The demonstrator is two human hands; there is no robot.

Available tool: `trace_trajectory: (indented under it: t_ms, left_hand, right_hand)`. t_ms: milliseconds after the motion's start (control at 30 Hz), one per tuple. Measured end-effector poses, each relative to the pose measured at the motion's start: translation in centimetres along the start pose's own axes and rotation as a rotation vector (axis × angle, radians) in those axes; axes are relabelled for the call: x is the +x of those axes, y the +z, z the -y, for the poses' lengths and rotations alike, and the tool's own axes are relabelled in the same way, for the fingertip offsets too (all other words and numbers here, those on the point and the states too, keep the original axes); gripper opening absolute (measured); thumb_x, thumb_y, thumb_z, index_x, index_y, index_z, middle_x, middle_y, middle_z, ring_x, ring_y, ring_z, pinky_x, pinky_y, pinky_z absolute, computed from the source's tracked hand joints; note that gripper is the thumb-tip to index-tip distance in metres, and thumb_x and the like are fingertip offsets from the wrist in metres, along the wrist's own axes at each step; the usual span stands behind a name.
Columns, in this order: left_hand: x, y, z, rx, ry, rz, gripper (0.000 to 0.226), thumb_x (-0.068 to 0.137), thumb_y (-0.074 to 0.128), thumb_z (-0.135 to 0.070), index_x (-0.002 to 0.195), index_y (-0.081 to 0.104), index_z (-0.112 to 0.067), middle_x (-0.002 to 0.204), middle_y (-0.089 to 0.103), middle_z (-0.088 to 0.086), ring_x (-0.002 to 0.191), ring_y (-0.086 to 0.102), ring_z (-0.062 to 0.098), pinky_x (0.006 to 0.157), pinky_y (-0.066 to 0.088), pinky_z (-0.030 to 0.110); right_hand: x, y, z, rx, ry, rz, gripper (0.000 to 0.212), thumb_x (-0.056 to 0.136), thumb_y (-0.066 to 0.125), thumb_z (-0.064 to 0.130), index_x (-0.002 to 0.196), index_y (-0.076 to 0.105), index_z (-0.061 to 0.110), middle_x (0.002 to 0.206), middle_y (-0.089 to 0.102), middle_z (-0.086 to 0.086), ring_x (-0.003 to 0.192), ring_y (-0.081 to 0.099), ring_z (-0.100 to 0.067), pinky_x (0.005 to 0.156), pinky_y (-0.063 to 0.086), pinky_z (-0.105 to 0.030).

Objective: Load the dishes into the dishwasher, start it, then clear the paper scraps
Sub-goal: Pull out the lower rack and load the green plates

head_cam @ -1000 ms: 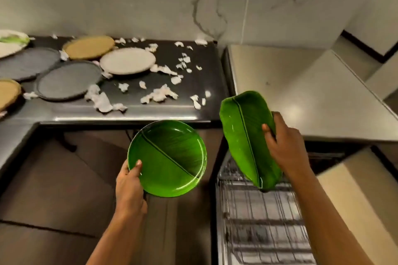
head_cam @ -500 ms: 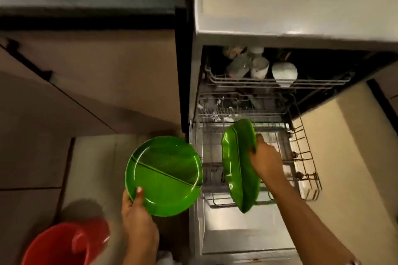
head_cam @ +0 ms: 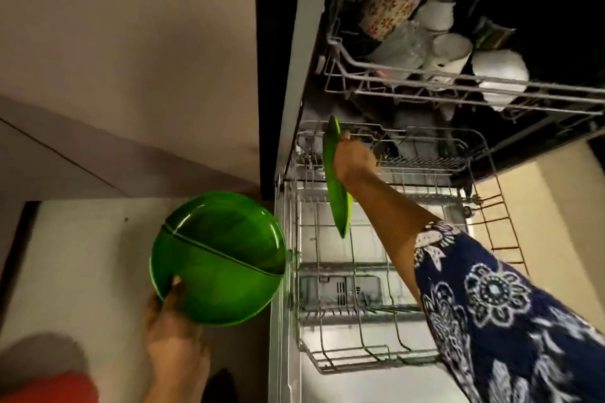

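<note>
Two green plates in play, both glossy and smooth. The left hand (head_cam: 173, 337) grips the round plate (head_cam: 222, 258) at its lower rim, thumb pressed on the face and fingers underneath. It's a flat disc with a dark rib across it, held over the pale floor just left of the dishwasher (head_cam: 294, 75). The right hand (head_cam: 355, 159) is curled round the leaf dish (head_cam: 339, 206), a long pointed oval turned edge-on and upright. Its tip points down over the left side of the lower rack (head_cam: 366, 365); whether it touches the thin grey wires, can't tell. Above, the upper rack (head_cam: 458, 78) carries white cups (head_cam: 448, 49) and a flower-patterned mug (head_cam: 393, 0). Navy floral sleeve (head_cam: 491, 321) on the right arm. Blurry red bucket (head_cam: 49, 389) bottom left.
</note>
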State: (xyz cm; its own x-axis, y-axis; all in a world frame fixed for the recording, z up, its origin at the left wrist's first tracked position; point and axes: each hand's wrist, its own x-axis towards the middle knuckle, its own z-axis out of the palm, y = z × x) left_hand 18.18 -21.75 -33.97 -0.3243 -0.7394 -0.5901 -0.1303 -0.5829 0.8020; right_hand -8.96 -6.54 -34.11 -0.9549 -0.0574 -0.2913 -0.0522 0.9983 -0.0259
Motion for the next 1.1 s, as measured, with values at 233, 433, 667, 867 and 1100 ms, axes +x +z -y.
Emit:
trace_trajectory:
  t_ms: [233, 433, 667, 867, 1100]
  left_hand:
    - [3.2, 0.2, 0.6, 0.003, 0.033, 0.085, 0.033, 0.095, 0.045, -0.005, 0.093, 0.071, -0.026, 0.083, 0.072, -0.013, 0.079, 0.065, 0.007, 0.079, 0.049, 0.033]
    - [3.7, 0.2, 0.0, 0.028, 0.039, 0.104, 0.022, 0.096, 0.044, -0.006, 0.101, 0.062, -0.019, 0.087, 0.068, -0.009, 0.081, 0.063, 0.009, 0.077, 0.050, 0.029]
    - [3.9, 0.3, -0.5, 0.039, 0.062, 0.137, 0.025, 0.097, 0.042, -0.005, 0.106, 0.061, -0.019, 0.084, 0.070, -0.011, 0.077, 0.065, 0.003, 0.066, 0.054, 0.020]
    - [4.2, 0.4, -0.5, 0.042, 0.057, 0.179, 0.027, 0.097, 0.041, -0.005, 0.113, 0.060, -0.014, 0.090, 0.069, -0.008, 0.079, 0.064, 0.006, 0.066, 0.053, 0.019]
    - [4.2, -0.3, -0.6, 0.071, 0.053, 0.160, 0.029, 0.096, 0.044, -0.004, 0.119, 0.058, -0.012, 0.088, 0.066, -0.005, 0.070, 0.062, 0.002, 0.061, 0.051, 0.018]
  right_hand:
    - [0.8, 0.8, 1.3, -0.049, -0.028, -0.042, 0.036, 0.095, 0.036, 0.003, 0.130, 0.035, 0.003, 0.118, 0.060, -0.023, 0.109, 0.058, -0.040, 0.085, 0.049, -0.041]
    - [0.0, 1.2, 1.6, -0.085, -0.032, -0.108, 0.033, 0.095, 0.035, 0.001, 0.128, 0.035, 0.003, 0.112, 0.063, -0.022, 0.103, 0.061, -0.039, 0.081, 0.050, -0.043]
    - [-0.5, 1.8, 2.8, -0.123, -0.093, -0.080, 0.039, 0.095, 0.038, 0.002, 0.132, 0.028, 0.002, 0.109, 0.063, -0.022, 0.095, 0.065, -0.036, 0.074, 0.052, -0.040]
    - [-0.1, 3.3, 4.7, -0.101, -0.078, -0.064, 0.044, 0.096, 0.036, 0.004, 0.138, 0.022, -0.001, 0.123, 0.054, -0.025, 0.104, 0.062, -0.035, 0.077, 0.052, -0.037]
    - [0.5, 1.7, 3.9, -0.060, -0.024, -0.167, 0.040, 0.097, 0.032, 0.005, 0.136, 0.026, 0.001, 0.123, 0.054, -0.021, 0.103, 0.063, -0.034, 0.077, 0.051, -0.037]
